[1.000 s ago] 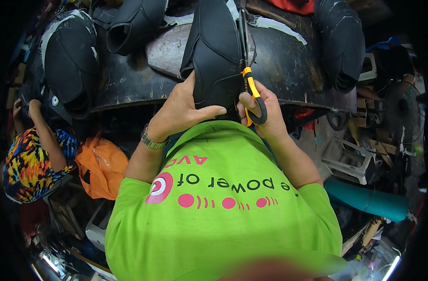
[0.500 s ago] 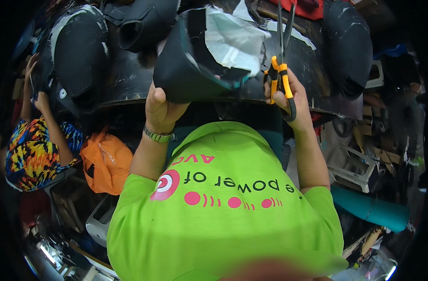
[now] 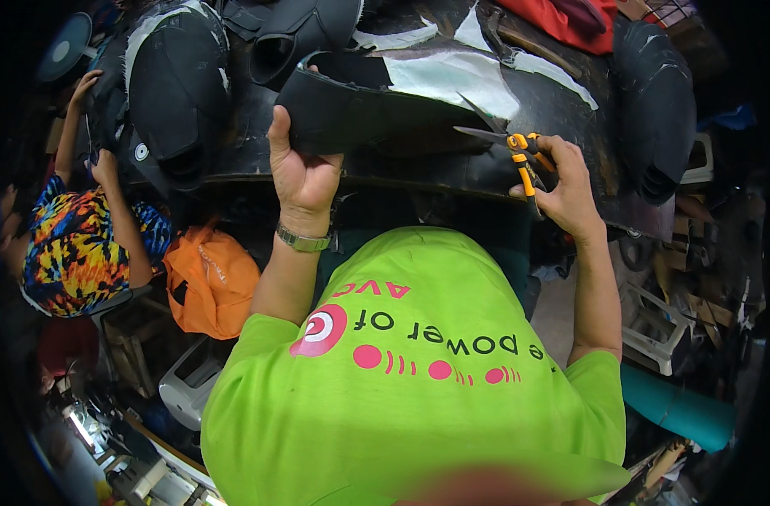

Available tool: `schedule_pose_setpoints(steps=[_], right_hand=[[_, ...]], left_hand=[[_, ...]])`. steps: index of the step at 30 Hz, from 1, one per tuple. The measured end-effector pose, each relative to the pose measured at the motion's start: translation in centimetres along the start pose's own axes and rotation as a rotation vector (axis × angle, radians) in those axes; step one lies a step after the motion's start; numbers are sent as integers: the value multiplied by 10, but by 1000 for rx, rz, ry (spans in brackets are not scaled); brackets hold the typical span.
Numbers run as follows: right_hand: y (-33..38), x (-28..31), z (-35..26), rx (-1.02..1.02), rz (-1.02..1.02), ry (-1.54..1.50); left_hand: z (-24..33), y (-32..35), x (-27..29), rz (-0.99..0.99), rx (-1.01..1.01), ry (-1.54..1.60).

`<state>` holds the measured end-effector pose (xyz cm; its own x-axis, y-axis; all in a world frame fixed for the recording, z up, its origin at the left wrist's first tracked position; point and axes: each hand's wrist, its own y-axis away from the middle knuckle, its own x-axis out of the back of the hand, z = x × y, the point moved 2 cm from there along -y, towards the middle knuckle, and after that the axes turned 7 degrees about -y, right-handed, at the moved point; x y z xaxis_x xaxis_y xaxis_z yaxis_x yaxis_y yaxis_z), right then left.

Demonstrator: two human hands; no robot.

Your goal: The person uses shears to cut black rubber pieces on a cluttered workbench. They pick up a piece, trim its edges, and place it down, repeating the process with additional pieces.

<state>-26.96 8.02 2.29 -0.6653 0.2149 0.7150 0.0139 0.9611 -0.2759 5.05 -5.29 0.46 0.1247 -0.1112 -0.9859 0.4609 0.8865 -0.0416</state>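
Observation:
My left hand (image 3: 299,173) grips the near edge of a black shoe upper (image 3: 351,110), holding it flat over the dark workbench (image 3: 570,118). My right hand (image 3: 562,181) is closed on the orange handles of a pair of scissors (image 3: 507,143). Their blades point left and are parted, just right of the black piece and apart from it. A silver watch band sits on my left wrist.
Several more black shoe uppers (image 3: 182,84) lie on the bench, with white paper pieces (image 3: 452,76) and red cloth (image 3: 562,21) at the back. A person in a colourful shirt (image 3: 73,244) works at the left. An orange bag (image 3: 209,282) sits below the bench.
The black piece has dropped from upright to lying flat over the bench. My right hand has swung the scissors from pointing up to pointing left.

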Motion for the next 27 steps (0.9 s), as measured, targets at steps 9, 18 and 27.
schedule_pose_setpoints(steps=[9, 18, 27], right_hand=[[-27, 7, -35, 228, 13, 103], [-41, 0, -34, 260, -34, 118], [-37, -10, -25, 177, -146, 19]], left_hand=[[-8, 6, -4, -16, 50, 96], [-10, 1, -7, 144, -15, -193], [-7, -4, 5, 200, 20, -89]])
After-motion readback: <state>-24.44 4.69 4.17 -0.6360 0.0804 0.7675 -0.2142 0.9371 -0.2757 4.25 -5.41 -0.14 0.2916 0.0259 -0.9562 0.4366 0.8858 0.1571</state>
